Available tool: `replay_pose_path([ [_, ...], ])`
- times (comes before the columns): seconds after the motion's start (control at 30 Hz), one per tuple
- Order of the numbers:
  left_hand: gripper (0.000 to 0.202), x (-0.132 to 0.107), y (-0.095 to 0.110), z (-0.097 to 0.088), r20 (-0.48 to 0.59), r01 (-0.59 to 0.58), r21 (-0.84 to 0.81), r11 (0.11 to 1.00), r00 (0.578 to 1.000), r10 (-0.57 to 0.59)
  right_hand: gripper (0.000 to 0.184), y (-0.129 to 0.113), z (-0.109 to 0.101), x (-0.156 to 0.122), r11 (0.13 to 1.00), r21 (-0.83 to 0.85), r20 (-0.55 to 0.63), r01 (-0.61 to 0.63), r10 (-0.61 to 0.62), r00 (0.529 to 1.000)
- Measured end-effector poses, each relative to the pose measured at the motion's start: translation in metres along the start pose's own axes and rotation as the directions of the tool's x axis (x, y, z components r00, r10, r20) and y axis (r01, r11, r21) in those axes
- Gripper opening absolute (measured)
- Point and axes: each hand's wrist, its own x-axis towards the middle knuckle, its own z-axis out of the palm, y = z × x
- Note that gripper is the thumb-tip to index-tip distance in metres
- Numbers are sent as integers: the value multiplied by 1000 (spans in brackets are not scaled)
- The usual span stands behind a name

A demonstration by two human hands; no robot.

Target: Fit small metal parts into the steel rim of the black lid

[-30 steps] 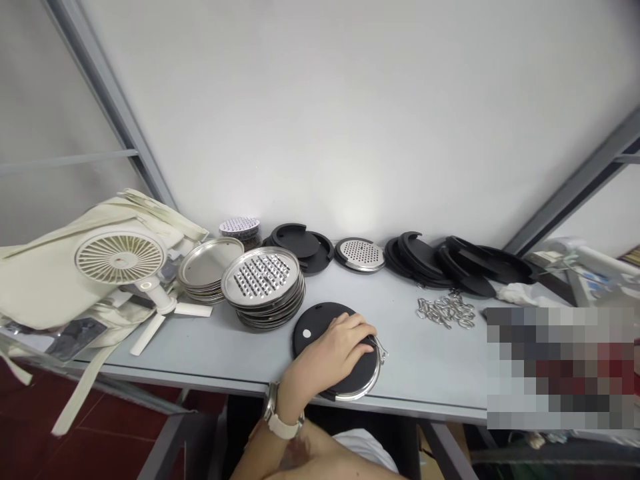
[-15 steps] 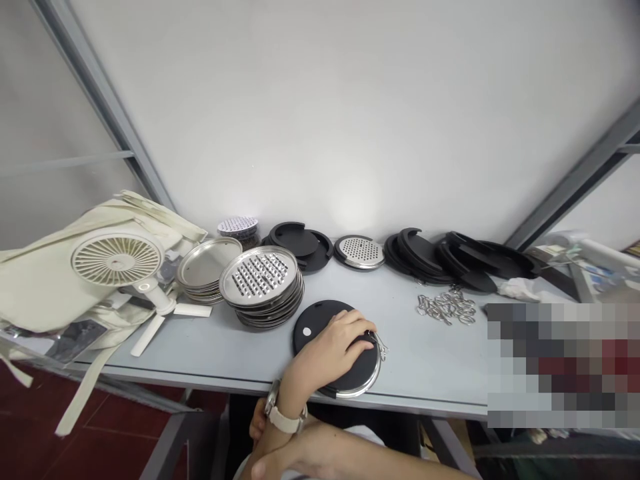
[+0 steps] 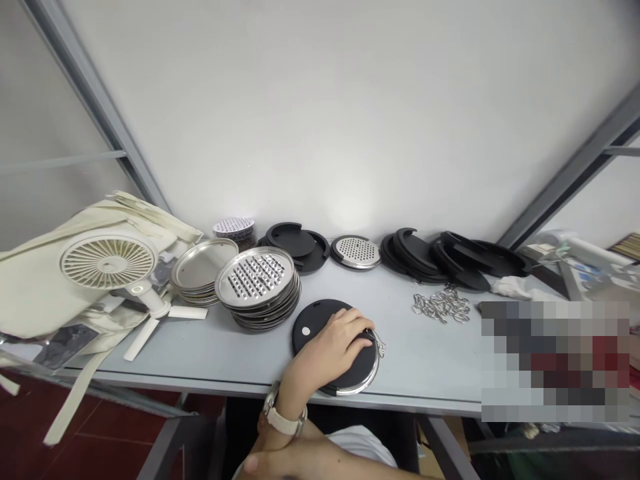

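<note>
My left hand [image 3: 343, 340], with a watch on its wrist, lies across a round black disc [image 3: 316, 319] near the table's front edge. A white dot marks the disc, and a silver metal rim shows at its lower right. Thumb and fingers close at the disc's right side around wire clips [image 3: 381, 345], which stick out past the fingertips. Crossing from the lower right, my right arm reaches over the left forearm; my right hand [image 3: 253, 461] is wrapped round that forearm, its fingers mostly hidden. Left of the disc stands a stack of round metal graters [image 3: 257, 280].
Behind are metal plates [image 3: 205, 263], black holders [image 3: 293, 241], a grater in a black holder [image 3: 357, 252] and more black holders [image 3: 420, 253]. Loose wire clips [image 3: 443, 305] lie to the right. At left are a white fan [image 3: 110, 260] and a cream bag [image 3: 30, 287].
The view has shifted slightly to the right. My left hand stays on the disc with the clips; the right forearm sits a little lower, and its fingers show less.
</note>
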Motion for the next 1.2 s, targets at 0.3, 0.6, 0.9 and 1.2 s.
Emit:
replay_pose_path([
  [0.3,19,4,4,3,-4,5,98,995,1000,-5,49,-20,-12,-18,968,-249,79,20,0,997],
  [0.6,20,4,2,3,-11,2,58,998,1000,-1,15,-105,-64,-98,903,-408,49,137,-129,990],
  [0.9,19,3,3,4,-41,11,-1,1000,999,-11,25,-123,-138,-82,582,-811,-376,62,-599,708],
  [1.2,20,3,5,4,-21,37,48,998,999,-36,28,-122,-130,-74,533,-845,-277,35,-495,824],
])
